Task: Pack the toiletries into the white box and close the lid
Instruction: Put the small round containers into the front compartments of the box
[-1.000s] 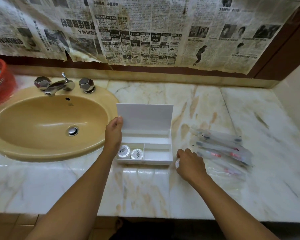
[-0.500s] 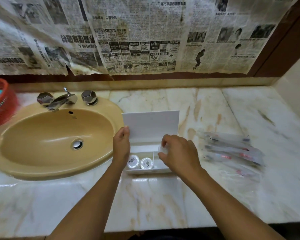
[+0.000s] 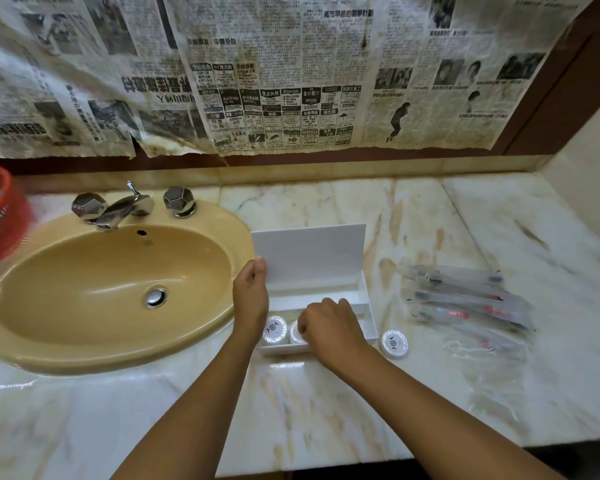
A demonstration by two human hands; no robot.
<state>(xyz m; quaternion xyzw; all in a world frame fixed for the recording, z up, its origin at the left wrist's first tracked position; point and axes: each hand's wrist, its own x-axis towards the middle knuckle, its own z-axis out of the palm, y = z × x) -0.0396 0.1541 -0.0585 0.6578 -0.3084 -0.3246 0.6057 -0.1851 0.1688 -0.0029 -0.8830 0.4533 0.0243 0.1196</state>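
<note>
The white box (image 3: pixel 369 306) stands open on the marble counter, its lid (image 3: pixel 309 254) upright. My left hand (image 3: pixel 250 299) grips the lid's left edge. My right hand (image 3: pixel 329 327) reaches down into the front compartment with its fingers curled around a small white item that is mostly hidden. One round soap (image 3: pixel 274 329) lies in that compartment, and a second one (image 3: pixel 294 332) is half covered by my fingers. Another round soap (image 3: pixel 394 342) rests on the counter just right of the box. Several wrapped toothbrushes (image 3: pixel 465 299) lie further right.
A beige sink (image 3: pixel 111 289) with a chrome tap (image 3: pixel 118 209) sits directly left of the box. A red basket (image 3: pixel 0 216) stands at the far left edge. Newspaper covers the wall behind. The counter's front edge runs below my forearms.
My right hand left the counter by the toothbrushes with a small white item and now reaches into the box's front compartment. My left hand has stayed on the lid.
</note>
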